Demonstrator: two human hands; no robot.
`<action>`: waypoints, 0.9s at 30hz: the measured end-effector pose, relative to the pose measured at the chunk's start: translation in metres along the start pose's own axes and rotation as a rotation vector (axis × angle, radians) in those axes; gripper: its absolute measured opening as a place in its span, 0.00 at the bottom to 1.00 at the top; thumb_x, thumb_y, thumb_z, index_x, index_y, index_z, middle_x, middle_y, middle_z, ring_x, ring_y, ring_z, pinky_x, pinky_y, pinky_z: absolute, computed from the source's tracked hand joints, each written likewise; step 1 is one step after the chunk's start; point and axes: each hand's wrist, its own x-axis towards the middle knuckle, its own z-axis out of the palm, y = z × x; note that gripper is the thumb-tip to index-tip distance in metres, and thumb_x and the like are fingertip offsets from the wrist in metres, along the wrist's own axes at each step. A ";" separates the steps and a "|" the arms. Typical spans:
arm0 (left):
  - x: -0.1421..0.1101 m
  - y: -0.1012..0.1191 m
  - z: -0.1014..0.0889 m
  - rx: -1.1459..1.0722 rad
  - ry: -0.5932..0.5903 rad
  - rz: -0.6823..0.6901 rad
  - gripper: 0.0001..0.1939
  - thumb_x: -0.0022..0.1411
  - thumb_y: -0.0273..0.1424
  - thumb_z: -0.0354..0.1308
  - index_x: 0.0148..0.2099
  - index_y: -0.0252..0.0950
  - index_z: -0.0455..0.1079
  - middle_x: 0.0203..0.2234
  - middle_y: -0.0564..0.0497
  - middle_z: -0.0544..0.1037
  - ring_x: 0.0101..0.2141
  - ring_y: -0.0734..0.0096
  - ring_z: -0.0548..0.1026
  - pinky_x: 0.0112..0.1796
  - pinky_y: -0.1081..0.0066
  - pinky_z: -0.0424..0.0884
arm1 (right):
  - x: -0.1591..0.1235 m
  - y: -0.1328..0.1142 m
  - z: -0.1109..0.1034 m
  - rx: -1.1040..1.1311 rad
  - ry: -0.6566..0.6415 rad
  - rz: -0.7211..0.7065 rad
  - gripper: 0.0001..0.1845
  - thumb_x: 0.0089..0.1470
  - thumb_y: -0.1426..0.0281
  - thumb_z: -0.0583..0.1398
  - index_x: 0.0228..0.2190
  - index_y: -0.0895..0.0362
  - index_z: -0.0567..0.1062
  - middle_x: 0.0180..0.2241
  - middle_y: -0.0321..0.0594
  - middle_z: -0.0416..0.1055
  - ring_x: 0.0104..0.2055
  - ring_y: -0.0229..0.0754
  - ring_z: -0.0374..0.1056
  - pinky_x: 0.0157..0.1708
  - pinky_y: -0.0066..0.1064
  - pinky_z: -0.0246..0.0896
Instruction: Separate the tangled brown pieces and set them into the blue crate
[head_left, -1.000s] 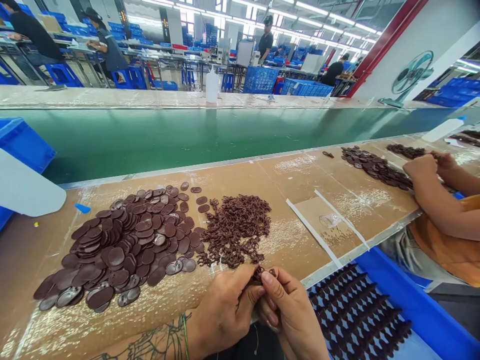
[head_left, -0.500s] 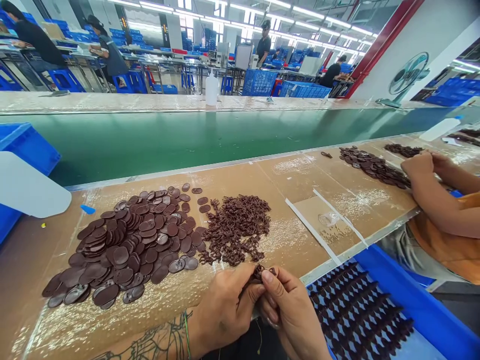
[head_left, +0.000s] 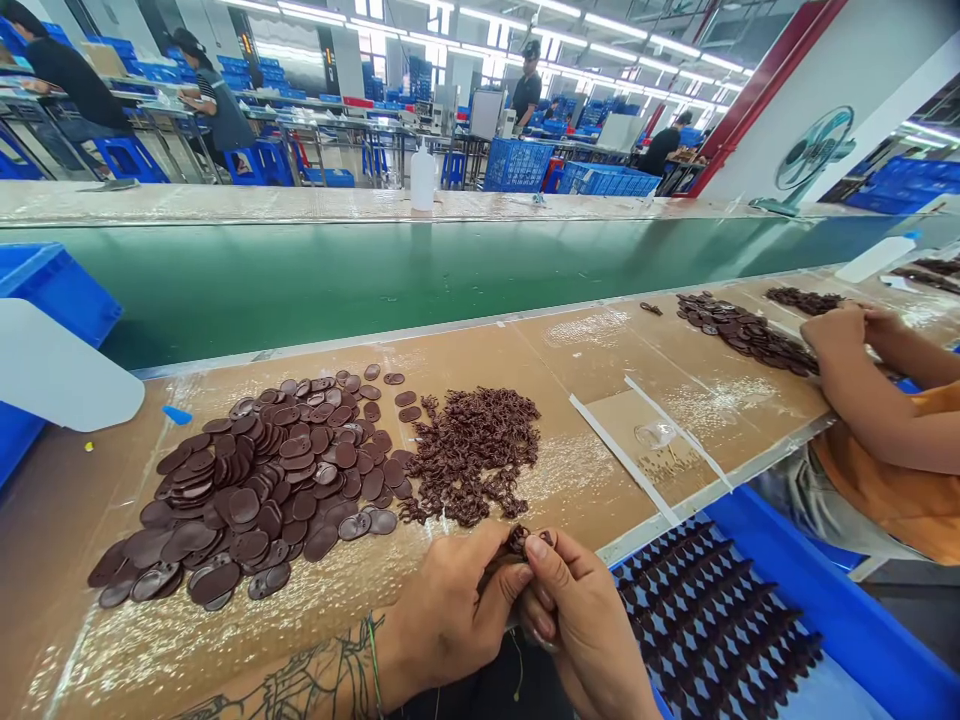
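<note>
My left hand (head_left: 454,610) and my right hand (head_left: 581,615) meet at the bench's front edge, fingertips pinched together. Between them is a small dark brown curled piece (head_left: 518,539), mostly covered by the fingers; a bit of brown also shows by my right index finger. Just beyond the hands lies a heap of small twisted brown pieces (head_left: 480,440). Left of that heap spreads a large pile of flat oval brown discs (head_left: 300,450), some glossy, some with small holes.
A blue tray (head_left: 795,590) with rows of dark brown pieces sits below the bench at right. A co-worker's arms (head_left: 885,370) reach over another brown pile (head_left: 742,330). Behind runs a green belt (head_left: 360,285). A white bottle (head_left: 60,365) lies at left by a blue bin (head_left: 67,290).
Both hands hold nearly the same place and pinch; the fingers have shifted only very slightly. The view has moved a little, and the piles look unchanged.
</note>
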 end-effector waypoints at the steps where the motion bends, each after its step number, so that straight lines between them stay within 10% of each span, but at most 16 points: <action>1: 0.000 0.001 0.000 0.007 0.002 0.005 0.08 0.72 0.35 0.50 0.43 0.38 0.67 0.30 0.50 0.78 0.29 0.67 0.75 0.30 0.70 0.63 | 0.000 0.001 -0.001 0.011 0.001 0.004 0.26 0.49 0.55 0.72 0.21 0.56 0.66 0.13 0.26 0.58 0.13 0.27 0.50 0.15 0.20 0.43; 27: -0.001 0.001 0.000 0.059 -0.018 -0.075 0.07 0.73 0.36 0.47 0.44 0.40 0.64 0.30 0.51 0.79 0.29 0.65 0.76 0.30 0.69 0.61 | 0.002 0.003 0.000 0.053 -0.010 -0.014 0.24 0.49 0.57 0.73 0.20 0.57 0.68 0.12 0.27 0.57 0.13 0.27 0.51 0.15 0.21 0.45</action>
